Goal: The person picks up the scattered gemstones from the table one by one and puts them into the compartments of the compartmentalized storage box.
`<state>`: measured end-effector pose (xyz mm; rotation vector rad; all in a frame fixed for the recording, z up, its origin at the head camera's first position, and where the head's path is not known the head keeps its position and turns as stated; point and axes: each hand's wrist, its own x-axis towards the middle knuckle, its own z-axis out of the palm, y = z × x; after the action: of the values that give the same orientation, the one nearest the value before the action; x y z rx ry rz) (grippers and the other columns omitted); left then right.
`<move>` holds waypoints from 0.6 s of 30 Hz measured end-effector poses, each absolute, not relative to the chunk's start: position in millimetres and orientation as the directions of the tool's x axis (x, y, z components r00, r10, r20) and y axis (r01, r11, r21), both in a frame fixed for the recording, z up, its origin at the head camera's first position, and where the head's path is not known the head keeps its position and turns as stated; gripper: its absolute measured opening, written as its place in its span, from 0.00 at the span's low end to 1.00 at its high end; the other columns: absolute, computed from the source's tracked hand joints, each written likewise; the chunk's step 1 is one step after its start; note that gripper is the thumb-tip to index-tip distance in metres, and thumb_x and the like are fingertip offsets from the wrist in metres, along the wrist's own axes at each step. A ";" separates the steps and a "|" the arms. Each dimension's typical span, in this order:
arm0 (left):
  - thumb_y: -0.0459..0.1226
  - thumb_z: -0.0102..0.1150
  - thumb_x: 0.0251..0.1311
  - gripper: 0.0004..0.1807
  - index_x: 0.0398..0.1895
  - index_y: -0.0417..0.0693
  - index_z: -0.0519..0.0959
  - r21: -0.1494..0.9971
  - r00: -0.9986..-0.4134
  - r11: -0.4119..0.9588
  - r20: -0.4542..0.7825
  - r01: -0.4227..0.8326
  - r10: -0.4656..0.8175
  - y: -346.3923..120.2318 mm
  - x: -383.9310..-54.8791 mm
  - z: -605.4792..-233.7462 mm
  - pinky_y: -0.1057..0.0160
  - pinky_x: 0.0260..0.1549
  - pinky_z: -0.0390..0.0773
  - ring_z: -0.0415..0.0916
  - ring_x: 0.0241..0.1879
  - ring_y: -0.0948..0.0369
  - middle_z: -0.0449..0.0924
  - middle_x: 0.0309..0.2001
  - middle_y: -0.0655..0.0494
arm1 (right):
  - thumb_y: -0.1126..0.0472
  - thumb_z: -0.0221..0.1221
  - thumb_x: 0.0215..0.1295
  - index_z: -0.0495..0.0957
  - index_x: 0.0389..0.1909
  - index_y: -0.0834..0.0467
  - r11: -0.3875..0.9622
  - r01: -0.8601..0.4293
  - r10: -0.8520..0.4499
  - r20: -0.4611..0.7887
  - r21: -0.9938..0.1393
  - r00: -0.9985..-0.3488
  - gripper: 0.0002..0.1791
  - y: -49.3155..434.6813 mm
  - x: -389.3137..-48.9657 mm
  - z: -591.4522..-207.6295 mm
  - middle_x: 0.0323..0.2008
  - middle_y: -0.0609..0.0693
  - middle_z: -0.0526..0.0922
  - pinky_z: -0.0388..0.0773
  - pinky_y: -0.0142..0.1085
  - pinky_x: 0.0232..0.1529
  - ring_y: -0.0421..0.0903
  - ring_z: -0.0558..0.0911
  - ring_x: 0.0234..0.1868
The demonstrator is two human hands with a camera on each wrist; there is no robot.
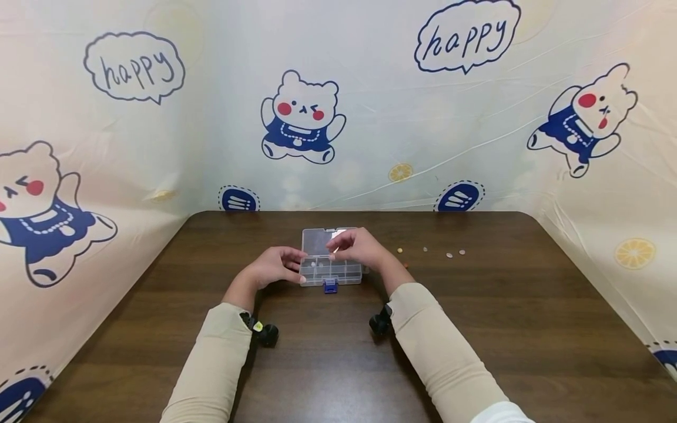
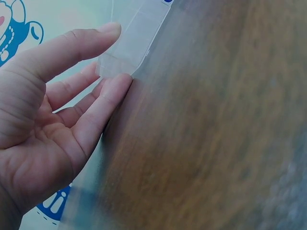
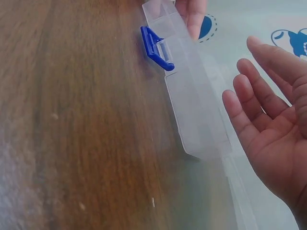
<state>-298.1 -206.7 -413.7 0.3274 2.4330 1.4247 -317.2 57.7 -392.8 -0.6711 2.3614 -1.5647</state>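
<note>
A clear plastic box is set on the surface, divided inside into small compartments. Its transparent lid is opened toward the far side, and a blue latch is fitted on the near side. Pale pieces are held toward the left; tiny loose pieces, yellow, orange and pale, are scattered farther right.

Brown wood-grain table, pale backdrop, cartoon bears

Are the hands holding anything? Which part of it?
The left hand holds the clear box by its left end. Whether the right hand pinches something tiny can't be told.
</note>
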 end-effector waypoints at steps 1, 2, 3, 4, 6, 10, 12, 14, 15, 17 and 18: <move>0.33 0.79 0.42 0.36 0.59 0.38 0.75 0.875 -0.928 0.481 -0.143 0.044 0.344 -206.8 -298.3 -414.0 0.58 0.48 0.79 0.77 0.47 0.52 0.78 0.50 0.44 | 0.63 0.70 0.57 0.84 0.47 0.61 0.321 -0.247 -0.493 0.062 -0.914 -0.868 0.17 58.2 -316.2 -392.2 0.40 0.49 0.85 0.81 0.37 0.45 0.49 0.81 0.40; 0.33 0.79 0.42 0.36 0.59 0.38 0.75 0.875 -0.928 0.482 -0.143 0.044 0.345 -207.0 -298.3 -414.1 0.58 0.48 0.79 0.77 0.47 0.52 0.78 0.50 0.44 | 0.63 0.70 0.57 0.84 0.47 0.62 0.316 -0.249 -0.495 0.065 -0.916 -0.867 0.17 58.7 -315.1 -391.7 0.40 0.49 0.85 0.80 0.37 0.45 0.49 0.81 0.41; 0.33 0.79 0.42 0.36 0.59 0.38 0.75 0.875 -0.928 0.482 -0.142 0.046 0.345 -207.3 -298.5 -414.3 0.58 0.48 0.79 0.77 0.47 0.52 0.78 0.50 0.44 | 0.63 0.70 0.57 0.83 0.48 0.62 0.312 -0.251 -0.496 0.069 -0.916 -0.866 0.17 59.2 -313.9 -391.1 0.41 0.49 0.85 0.80 0.37 0.45 0.49 0.81 0.41; 0.33 0.79 0.42 0.37 0.59 0.38 0.75 0.875 -0.928 0.481 -0.142 0.045 0.344 -207.6 -298.6 -414.6 0.58 0.48 0.79 0.77 0.47 0.52 0.78 0.50 0.44 | 0.63 0.70 0.57 0.83 0.48 0.62 0.309 -0.255 -0.496 0.074 -0.916 -0.865 0.17 59.6 -312.9 -390.7 0.41 0.49 0.85 0.80 0.37 0.45 0.49 0.81 0.41; 0.34 0.79 0.42 0.37 0.59 0.38 0.75 0.875 -0.928 0.483 -0.142 0.046 0.345 -208.1 -298.7 -415.0 0.58 0.48 0.79 0.77 0.47 0.52 0.78 0.50 0.44 | 0.63 0.70 0.57 0.83 0.48 0.63 0.302 -0.265 -0.497 0.086 -0.916 -0.864 0.17 60.4 -310.5 -389.8 0.41 0.49 0.85 0.80 0.37 0.45 0.49 0.81 0.41; 0.34 0.79 0.41 0.37 0.59 0.39 0.75 0.875 -0.930 0.482 -0.143 0.041 0.339 -208.4 -298.2 -414.9 0.58 0.48 0.79 0.77 0.47 0.52 0.78 0.50 0.44 | 0.63 0.70 0.57 0.83 0.48 0.63 0.300 -0.293 -0.493 0.115 -0.908 -0.863 0.18 62.8 -307.1 -388.8 0.42 0.49 0.84 0.80 0.37 0.44 0.48 0.80 0.41; 0.33 0.79 0.42 0.37 0.59 0.39 0.75 0.875 -0.931 0.483 -0.142 0.041 0.337 -208.2 -297.5 -414.5 0.59 0.48 0.79 0.76 0.47 0.52 0.78 0.50 0.44 | 0.62 0.70 0.57 0.83 0.49 0.62 0.305 -0.304 -0.488 0.126 -0.903 -0.864 0.18 64.5 -305.8 -388.1 0.42 0.49 0.84 0.80 0.37 0.43 0.48 0.80 0.41; 0.33 0.79 0.42 0.36 0.59 0.39 0.75 0.875 -0.932 0.483 -0.143 0.039 0.333 -207.8 -296.9 -413.9 0.59 0.47 0.79 0.76 0.47 0.52 0.77 0.50 0.44 | 0.61 0.71 0.56 0.83 0.49 0.61 0.313 -0.312 -0.483 0.133 -0.897 -0.865 0.19 66.6 -304.9 -387.2 0.42 0.50 0.84 0.79 0.38 0.42 0.49 0.79 0.41; 0.33 0.79 0.42 0.36 0.59 0.39 0.75 0.874 -0.932 0.484 -0.143 0.038 0.332 -207.8 -296.7 -413.7 0.59 0.47 0.79 0.76 0.47 0.52 0.77 0.50 0.44 | 0.60 0.71 0.56 0.83 0.49 0.61 0.314 -0.316 -0.481 0.137 -0.895 -0.866 0.19 67.6 -304.5 -386.9 0.42 0.51 0.84 0.79 0.38 0.42 0.49 0.79 0.41; 0.33 0.79 0.42 0.36 0.59 0.39 0.75 0.875 -0.933 0.484 -0.144 0.036 0.331 -207.5 -296.4 -413.3 0.59 0.47 0.79 0.76 0.47 0.52 0.77 0.50 0.44 | 0.59 0.71 0.56 0.83 0.49 0.60 0.318 -0.321 -0.474 0.144 -0.892 -0.869 0.20 70.0 -303.8 -386.1 0.42 0.53 0.84 0.79 0.39 0.41 0.50 0.78 0.40; 0.33 0.79 0.42 0.36 0.59 0.39 0.75 0.875 -0.933 0.483 -0.145 0.035 0.330 -207.4 -296.3 -413.2 0.59 0.47 0.79 0.76 0.47 0.52 0.77 0.50 0.44 | 0.59 0.71 0.56 0.83 0.49 0.60 0.320 -0.325 -0.471 0.148 -0.890 -0.870 0.20 71.2 -303.5 -385.7 0.42 0.53 0.83 0.78 0.39 0.40 0.50 0.78 0.40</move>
<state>-296.3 -207.4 -413.2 0.3093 2.4393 1.4287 -303.5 71.2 -385.7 -0.7398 2.4373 -1.5915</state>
